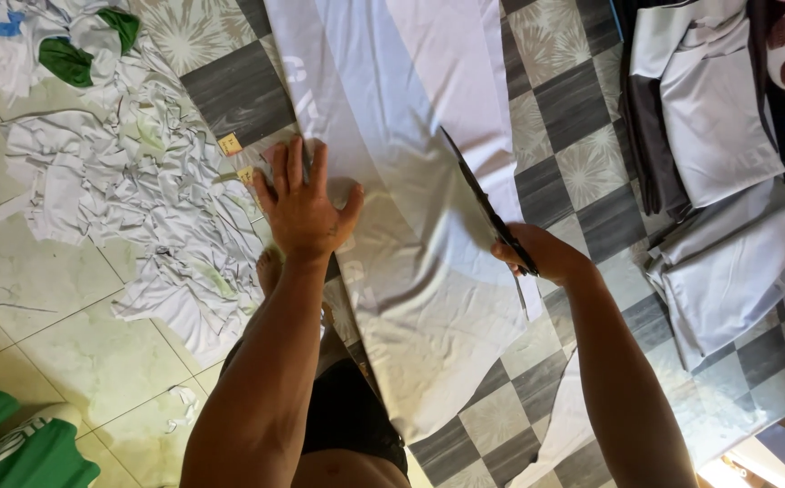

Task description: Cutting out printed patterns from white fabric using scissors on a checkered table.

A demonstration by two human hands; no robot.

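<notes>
1. Pale grey fabric (411, 181) lies in a long strip across the checkered mat (573, 108) — running from the top of the view down between the two arms.
2. The left hand (304, 203) presses flat on the strip's left edge, fingers spread, gripping nothing.
3. The right hand (546, 256) is closed around dark scissors (487, 210) — blades lying along the strip's right edge.
4. Left of the mat, white fabric scraps (130, 181) litter the tiled floor (40, 298).
5. Folded grey cloth pieces (718, 117) are stacked at right.
</notes>
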